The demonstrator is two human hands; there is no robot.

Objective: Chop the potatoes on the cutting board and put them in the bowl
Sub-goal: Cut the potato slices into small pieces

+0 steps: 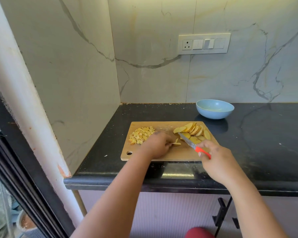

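Observation:
A wooden cutting board [163, 155] lies on the black counter. On its left part is a heap of diced potato [141, 134]. Round potato slices [193, 131] are fanned out on its right part. My left hand [157, 146] pinches a few potato strips [176, 143] at the board's middle. My right hand [215, 160] grips a knife by its red handle [203, 152]; the blade [186, 140] points up-left, its tip over the slices. A light blue bowl [215, 109] stands behind the board to the right, and looks empty.
The black counter [265, 143] runs to the right, with its front edge close to me. Marble walls close the corner at left and back. A switch panel [203, 43] is on the back wall. A dark door frame is at far left.

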